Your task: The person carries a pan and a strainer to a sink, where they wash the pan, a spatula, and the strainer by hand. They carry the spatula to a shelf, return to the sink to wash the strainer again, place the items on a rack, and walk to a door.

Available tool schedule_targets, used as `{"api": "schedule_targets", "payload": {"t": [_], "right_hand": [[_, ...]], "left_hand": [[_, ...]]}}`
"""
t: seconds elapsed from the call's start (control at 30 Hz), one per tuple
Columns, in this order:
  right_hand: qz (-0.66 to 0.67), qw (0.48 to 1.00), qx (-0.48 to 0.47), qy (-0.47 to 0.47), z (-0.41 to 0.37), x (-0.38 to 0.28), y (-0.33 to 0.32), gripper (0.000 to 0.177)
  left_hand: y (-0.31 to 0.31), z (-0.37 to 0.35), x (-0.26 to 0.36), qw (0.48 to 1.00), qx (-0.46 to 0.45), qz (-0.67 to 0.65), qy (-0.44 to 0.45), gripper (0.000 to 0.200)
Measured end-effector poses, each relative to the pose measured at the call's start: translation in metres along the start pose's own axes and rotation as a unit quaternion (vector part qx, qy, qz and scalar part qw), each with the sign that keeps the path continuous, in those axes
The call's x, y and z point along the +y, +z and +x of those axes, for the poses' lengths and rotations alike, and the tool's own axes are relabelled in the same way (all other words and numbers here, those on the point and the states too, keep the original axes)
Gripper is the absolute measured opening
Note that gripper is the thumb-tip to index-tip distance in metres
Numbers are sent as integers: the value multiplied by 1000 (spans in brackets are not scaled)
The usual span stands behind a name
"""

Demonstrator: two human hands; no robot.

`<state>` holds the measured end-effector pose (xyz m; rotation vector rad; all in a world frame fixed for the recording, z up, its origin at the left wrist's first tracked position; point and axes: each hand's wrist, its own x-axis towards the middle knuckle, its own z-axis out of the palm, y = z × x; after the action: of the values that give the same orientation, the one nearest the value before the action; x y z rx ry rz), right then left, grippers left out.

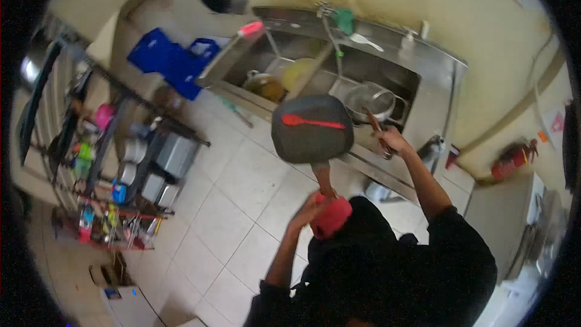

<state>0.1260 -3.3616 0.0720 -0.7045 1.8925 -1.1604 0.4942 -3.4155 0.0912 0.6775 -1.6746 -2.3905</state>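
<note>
My left hand [307, 212] is closed round the brown handle of a dark grey square frying pan [302, 140], held out over the floor in front of the sink. Across the pan lies a red spatula [315, 122]. Against the same hand is a rounded red item [331, 218], its kind blurred. My right hand [394, 139] grips a brown-handled utensil [374, 122] at the right basin's front edge; its far end overlaps a round mesh strainer [370, 102] in the basin.
The steel double sink [442, 85] has a pot [264, 86] and a yellowish bowl [301, 74] in its left basin. A soap bottle [408, 42] stands behind. A loaded rack [121, 109] is at left, with blue bags [172, 60] near the sink; a fire extinguisher [513, 158] is at right.
</note>
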Motion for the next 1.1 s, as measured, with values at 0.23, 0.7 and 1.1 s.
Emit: {"api": "schedule_targets", "payload": {"t": [0.23, 0.7, 1.1], "right_hand": [[-167, 985, 5, 38, 123, 60, -12, 30], [-67, 989, 67, -114, 353, 330, 137, 49], [220, 944, 172, 178, 259, 193, 124, 44]], "left_hand": [[-58, 136, 65, 993, -80, -8, -88, 34], [-140, 328, 3, 954, -79, -39, -286, 41], [-162, 378, 13, 958, -74, -21, -278, 35]]}}
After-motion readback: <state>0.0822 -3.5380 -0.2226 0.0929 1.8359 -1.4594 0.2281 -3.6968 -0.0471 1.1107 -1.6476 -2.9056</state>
